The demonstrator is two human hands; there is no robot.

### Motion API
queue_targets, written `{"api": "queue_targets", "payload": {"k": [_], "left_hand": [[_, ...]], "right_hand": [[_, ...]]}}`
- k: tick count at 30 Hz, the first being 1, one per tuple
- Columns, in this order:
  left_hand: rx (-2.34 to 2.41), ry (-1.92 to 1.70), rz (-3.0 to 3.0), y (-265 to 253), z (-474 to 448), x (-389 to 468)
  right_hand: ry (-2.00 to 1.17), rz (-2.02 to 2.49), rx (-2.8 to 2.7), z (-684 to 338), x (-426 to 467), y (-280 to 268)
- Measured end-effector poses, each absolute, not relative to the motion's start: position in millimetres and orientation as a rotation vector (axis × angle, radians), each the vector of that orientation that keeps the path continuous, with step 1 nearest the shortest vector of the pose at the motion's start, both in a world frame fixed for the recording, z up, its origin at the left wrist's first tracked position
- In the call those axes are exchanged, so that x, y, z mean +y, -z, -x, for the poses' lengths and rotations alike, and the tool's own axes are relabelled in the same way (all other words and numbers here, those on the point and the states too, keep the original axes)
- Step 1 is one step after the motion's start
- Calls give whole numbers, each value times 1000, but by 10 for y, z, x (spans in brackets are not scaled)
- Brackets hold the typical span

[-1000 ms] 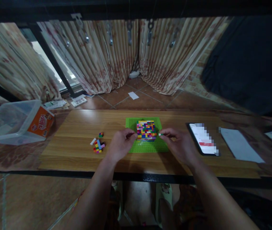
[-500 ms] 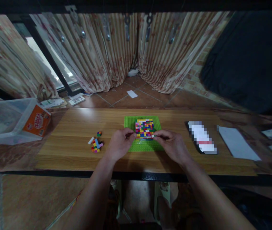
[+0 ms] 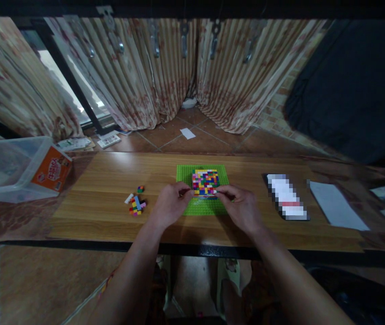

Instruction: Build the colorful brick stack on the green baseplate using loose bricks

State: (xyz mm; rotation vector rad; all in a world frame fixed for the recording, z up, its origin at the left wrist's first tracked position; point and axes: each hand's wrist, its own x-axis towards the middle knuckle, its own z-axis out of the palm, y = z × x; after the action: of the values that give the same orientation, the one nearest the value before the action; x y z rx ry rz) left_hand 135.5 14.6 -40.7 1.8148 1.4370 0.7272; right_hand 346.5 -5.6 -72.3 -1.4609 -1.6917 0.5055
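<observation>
A multicoloured block of toy bricks (image 3: 206,181) stands on a green studded baseplate (image 3: 201,208) on the table. My left hand (image 3: 173,203) is closed, with thumb and forefinger pinched against the block's front left corner. At the front right corner, my right hand (image 3: 239,203) pinches a small toy brick (image 3: 214,192), pale at its visible end and mostly hidden by the fingertips. A small pile of loose bricks (image 3: 136,205) lies to the left of my left hand, with a few joined bricks (image 3: 140,189) just behind it.
A clear plastic bin (image 3: 12,167) with an orange label stands at the table's left end. To the right lie a phone (image 3: 287,197) with a blurred screen and a white sheet of paper (image 3: 339,205). Patterned curtains (image 3: 168,81) hang beyond the wooden table (image 3: 104,225).
My right hand has shifted slightly left along the block's front edge, and its fingertips cover more of the pale brick. My left hand stays at the left corner. The camera view has moved slightly.
</observation>
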Motion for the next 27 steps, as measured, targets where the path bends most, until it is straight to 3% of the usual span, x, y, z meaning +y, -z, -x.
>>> {"api": "queue_targets", "payload": {"k": [27], "left_hand": [[1483, -686, -1835, 421, -1445, 145]], "right_hand": [[-504, 1507, -1699, -3418, -119, 636]]}}
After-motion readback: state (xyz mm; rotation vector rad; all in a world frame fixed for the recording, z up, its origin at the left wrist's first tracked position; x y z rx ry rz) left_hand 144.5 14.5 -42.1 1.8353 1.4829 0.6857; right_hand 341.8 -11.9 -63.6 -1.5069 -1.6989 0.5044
